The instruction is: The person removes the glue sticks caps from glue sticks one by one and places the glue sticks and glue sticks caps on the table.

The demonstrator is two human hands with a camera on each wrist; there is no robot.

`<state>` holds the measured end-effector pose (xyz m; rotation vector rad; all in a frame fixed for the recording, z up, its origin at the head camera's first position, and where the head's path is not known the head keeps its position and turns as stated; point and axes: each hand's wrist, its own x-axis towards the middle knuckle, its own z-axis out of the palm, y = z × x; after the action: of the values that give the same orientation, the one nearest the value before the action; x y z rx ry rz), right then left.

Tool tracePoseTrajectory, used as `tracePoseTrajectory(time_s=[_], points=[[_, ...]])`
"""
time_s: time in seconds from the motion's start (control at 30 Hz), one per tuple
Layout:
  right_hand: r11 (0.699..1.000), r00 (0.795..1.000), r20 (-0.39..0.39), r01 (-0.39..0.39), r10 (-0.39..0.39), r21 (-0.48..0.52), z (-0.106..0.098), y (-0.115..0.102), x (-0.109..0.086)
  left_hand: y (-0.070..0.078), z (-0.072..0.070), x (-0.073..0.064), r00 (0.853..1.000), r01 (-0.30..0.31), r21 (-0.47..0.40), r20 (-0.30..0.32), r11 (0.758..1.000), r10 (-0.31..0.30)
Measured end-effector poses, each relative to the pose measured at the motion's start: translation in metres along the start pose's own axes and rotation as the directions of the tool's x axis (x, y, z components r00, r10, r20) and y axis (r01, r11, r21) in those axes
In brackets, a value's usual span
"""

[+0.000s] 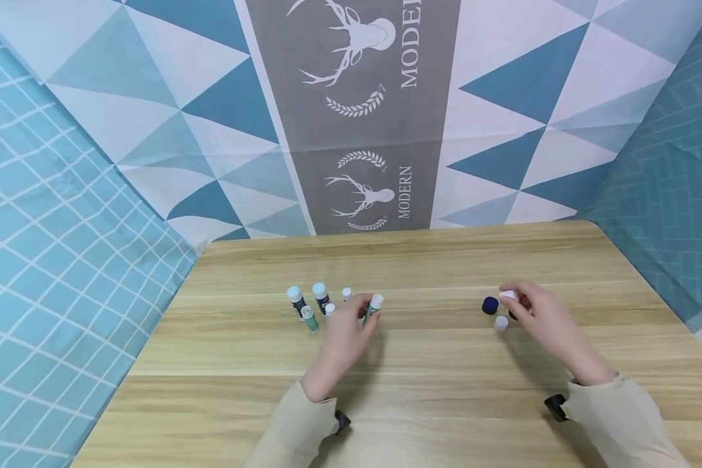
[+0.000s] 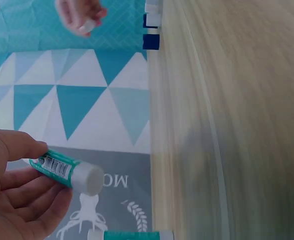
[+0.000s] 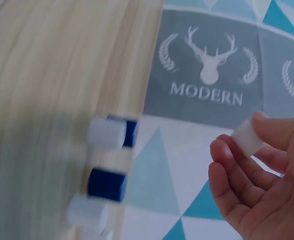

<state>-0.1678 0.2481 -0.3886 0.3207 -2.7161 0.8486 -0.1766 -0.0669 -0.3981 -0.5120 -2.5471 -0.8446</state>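
My left hand (image 1: 344,330) grips a small green-labelled glue stick (image 2: 61,171) between thumb and fingers, its white end pointing away from the palm. To the right, my right hand (image 1: 543,320) pinches a white cap (image 3: 248,139) between thumb and fingertips, above the table. Below and beside that hand lie a navy cap (image 1: 490,305) and another white cap (image 1: 501,323); a dark cap is partly hidden behind the fingers. Left of my left hand stand two larger dark-labelled glue sticks (image 1: 322,299) and a green one (image 1: 309,319). Others there are partly covered by the hand.
The wooden table (image 1: 433,364) reaches back to a patterned cloth (image 1: 380,130) hanging behind it. Blue cloths (image 1: 52,260) hang at the left and right sides. A black wrist strap piece (image 1: 556,407) shows at my right cuff.
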Motion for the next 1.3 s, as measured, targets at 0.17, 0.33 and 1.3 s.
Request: tracePoseTrajectory(time_s=[0.17, 0.33, 1.3], points=[[0.999, 1.0, -0.017, -0.027, 0.026, -0.042, -0.007, 0.015, -0.007, -0.008, -0.016, -0.004, 1.0, 0.022, -0.004, -0.001, 1.0, -0.022], [0.994, 0.997, 0.042, -0.055, 0.059, -0.094, -0.008, 0.025, -0.012, -0.018, -0.032, -0.009, 0.999, 0.029, -0.013, -0.037, 1.0, -0.029], [0.986, 0.924, 0.372, -0.031, 0.09, -0.161, 0.005, 0.043, -0.019, -0.061, -0.051, -0.026, 0.943, 0.273, 0.139, 0.159, 0.952, -0.294]])
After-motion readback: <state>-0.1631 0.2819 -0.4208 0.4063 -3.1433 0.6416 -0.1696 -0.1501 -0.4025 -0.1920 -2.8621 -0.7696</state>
